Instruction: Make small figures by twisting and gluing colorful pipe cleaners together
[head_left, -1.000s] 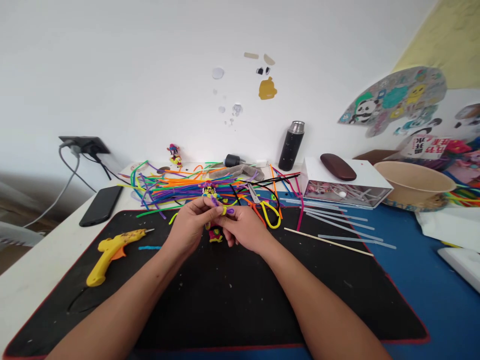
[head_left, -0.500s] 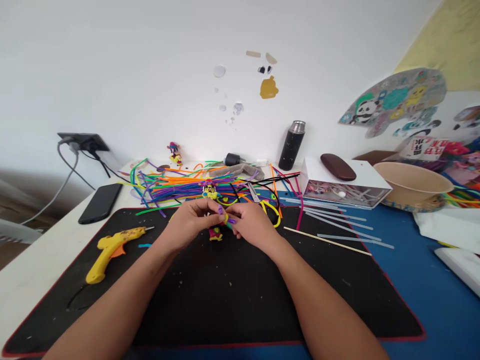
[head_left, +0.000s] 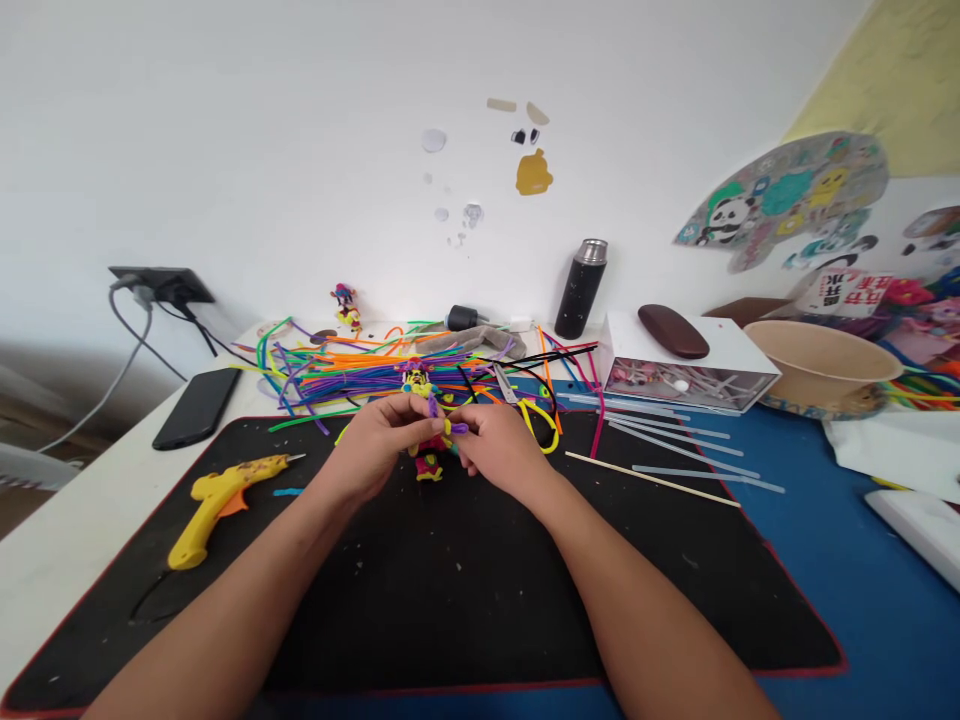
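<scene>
My left hand (head_left: pixel 386 435) is closed, thumb and forefinger pinching a small bent purple and yellow pipe-cleaner piece (head_left: pixel 459 428). From the other side, the fingertips of my right hand (head_left: pixel 501 443) also close on this piece. Right behind it is a pipe-cleaner figure (head_left: pixel 416 380) with a purple headpiece, a yellow and black face and a red and yellow lower part. My fingers cover its middle, so whether they touch the figure is hidden. Yellow-handled scissors (head_left: pixel 540 425) lie just past my right hand.
Loose coloured pipe cleaners (head_left: pixel 352 375) are heaped behind the black mat (head_left: pixel 450 600). A yellow glue gun (head_left: pixel 217 505) lies at left, near a phone (head_left: pixel 196 408). Clear glue sticks (head_left: pixel 682 450), a wooden stick (head_left: pixel 652 480), a white box (head_left: pixel 690 375) and a flask (head_left: pixel 581 290) are to the right.
The purple and yellow piece has turned slightly between my fingers, and its yellow part shows differently. Both hands stay nearly in place. The whole view has shifted a little.
</scene>
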